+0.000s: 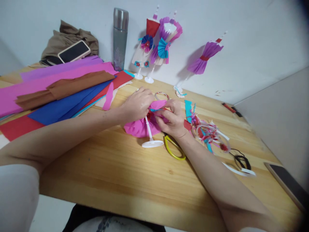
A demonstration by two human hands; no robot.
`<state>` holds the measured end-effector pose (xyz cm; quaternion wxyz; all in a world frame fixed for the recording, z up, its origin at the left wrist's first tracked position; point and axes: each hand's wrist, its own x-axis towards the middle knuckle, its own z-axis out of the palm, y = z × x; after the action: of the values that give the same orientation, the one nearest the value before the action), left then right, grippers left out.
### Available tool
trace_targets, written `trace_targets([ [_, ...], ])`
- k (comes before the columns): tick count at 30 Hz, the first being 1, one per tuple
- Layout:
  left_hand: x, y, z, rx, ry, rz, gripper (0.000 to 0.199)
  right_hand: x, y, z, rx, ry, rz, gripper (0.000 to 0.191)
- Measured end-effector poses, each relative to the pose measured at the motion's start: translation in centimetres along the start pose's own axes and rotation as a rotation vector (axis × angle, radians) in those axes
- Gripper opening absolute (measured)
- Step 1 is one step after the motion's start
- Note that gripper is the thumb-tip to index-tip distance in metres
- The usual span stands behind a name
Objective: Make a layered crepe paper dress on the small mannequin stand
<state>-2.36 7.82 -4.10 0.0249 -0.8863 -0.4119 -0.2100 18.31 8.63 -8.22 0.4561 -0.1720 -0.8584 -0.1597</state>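
Observation:
A small white stand (149, 130) with its round base rests on the table, tilted, its upper part hidden behind my hands. Pink crepe paper (137, 129) flares around it like a skirt, with bits of red and blue at the gathered middle. My left hand (139, 103) is closed on the gathered pink paper from the left. From the right, the bent fingers of my right hand (172, 118) pinch the same paper. Yellow-handled scissors (174, 148) lie just under my right wrist. A roll of tape (162, 95) lies behind the hands.
Stacked crepe paper sheets (72, 87) cover the left side. At the back stand a grey flask (120, 38) and paper-dressed mannequin stands (166, 42), (205, 58). Paper scraps (210, 133), a black cord (242, 161) and a phone (286, 182) lie to the right.

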Motion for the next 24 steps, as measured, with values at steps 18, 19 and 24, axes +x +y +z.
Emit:
trace_targets([
  [18,0.41,-0.13,-0.48,-0.035,-0.04,0.042,0.011,-0.28,-0.27,0.46,-0.081,0.053,0.156,0.006],
  [19,0.38,-0.12,-0.44,-0.031,-0.039,0.042,0.011,-0.29,-0.27,0.47,-0.093,0.062,0.146,0.006],
  [24,0.32,0.09,-0.22,-0.041,-0.012,0.037,0.013,-0.28,-0.38,0.59,-0.135,0.074,0.121,0.005],
])
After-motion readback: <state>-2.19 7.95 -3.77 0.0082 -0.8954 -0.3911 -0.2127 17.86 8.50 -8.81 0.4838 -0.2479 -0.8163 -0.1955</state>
